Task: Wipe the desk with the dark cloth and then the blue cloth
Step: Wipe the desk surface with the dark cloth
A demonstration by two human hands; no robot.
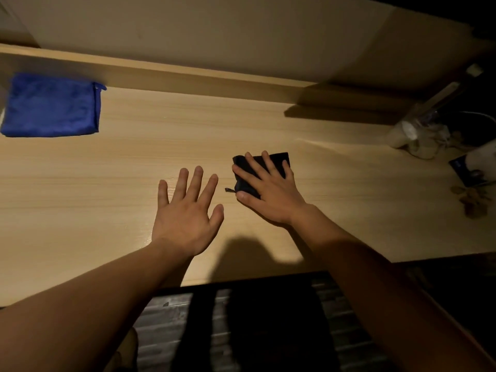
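A folded dark cloth (279,160) lies near the middle of the light wooden desk (134,162). My right hand (268,191) rests flat on top of it, fingers spread and pressing it down, covering most of it. My left hand (185,210) hovers or rests just left of it, palm down, fingers apart, holding nothing. A folded blue cloth (51,106) sits at the far left of the desk by the raised back ledge, well away from both hands.
A wooden ledge (188,76) runs along the desk's back. At the right end stand a clear plastic bag with pale items (418,135), a dark card (467,170) and small brown bits (472,200). A dark chair (255,326) sits under the front edge.
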